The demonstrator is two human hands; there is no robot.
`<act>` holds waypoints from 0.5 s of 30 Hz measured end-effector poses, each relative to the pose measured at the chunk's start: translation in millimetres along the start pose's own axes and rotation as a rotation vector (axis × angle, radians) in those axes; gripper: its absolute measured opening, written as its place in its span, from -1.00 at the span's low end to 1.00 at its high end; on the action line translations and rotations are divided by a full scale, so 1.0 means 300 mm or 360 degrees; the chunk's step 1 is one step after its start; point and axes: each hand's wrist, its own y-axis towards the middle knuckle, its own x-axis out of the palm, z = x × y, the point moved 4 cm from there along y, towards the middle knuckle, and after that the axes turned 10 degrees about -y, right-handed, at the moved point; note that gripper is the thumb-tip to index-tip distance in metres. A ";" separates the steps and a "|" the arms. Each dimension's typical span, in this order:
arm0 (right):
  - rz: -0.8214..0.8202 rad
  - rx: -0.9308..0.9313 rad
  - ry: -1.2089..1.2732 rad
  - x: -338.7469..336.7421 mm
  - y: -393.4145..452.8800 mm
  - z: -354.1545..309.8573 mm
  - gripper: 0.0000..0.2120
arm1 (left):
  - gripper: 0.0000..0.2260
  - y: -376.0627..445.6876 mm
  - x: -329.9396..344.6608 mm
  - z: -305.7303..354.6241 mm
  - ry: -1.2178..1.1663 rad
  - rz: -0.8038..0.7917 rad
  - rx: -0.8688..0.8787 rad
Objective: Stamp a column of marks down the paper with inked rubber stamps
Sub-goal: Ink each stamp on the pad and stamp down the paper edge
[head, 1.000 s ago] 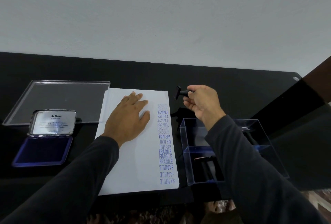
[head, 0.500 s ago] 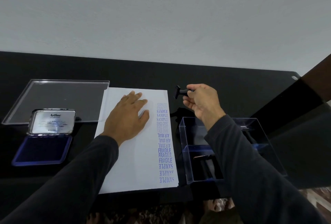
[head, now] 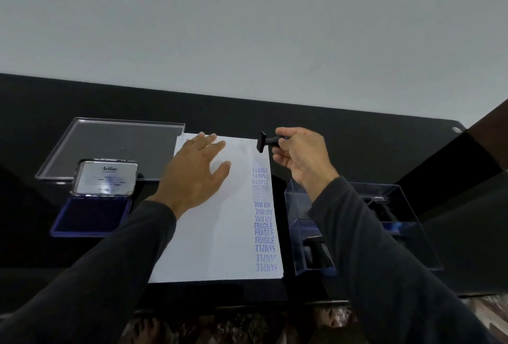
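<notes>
So the glossy black bench [head: 343, 151] has a white paper sheet [head: 220, 233] lying flat in the middle, with a blue stamped column down its right edge: SAMPLE, something faded, AIR MAIL, FRAGILE, SAMPLE. Right of the sheet sits a clear plastic box [head: 406, 233], left of it an open blue ink pad [head: 90, 217]. Left hand [head: 192, 175] lies flat on the sheet, fingers straight. Right hand [head: 302, 159] has its grip pinched round a small black T-shaped rubber stamp [head: 265, 142], held over the sheet's top right corner.

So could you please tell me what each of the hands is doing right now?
Left hand: open, flat on white paper sheet.
Right hand: holding black rubber stamp.
</notes>
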 end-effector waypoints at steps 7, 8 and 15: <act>-0.0225 -0.0113 -0.0087 0.147 -0.119 -0.031 -0.83 | -0.50 -0.129 -0.164 -0.085 0.0084 0.0176 -0.0037; -0.0256 -0.0136 -0.0108 0.177 -0.140 -0.032 -0.83 | -0.49 -0.153 -0.190 -0.103 0.0089 0.0190 -0.0057; -0.0386 -0.0312 -0.0325 0.377 -0.274 -0.015 -0.82 | -0.51 -0.327 -0.350 -0.219 0.0101 0.0321 -0.0158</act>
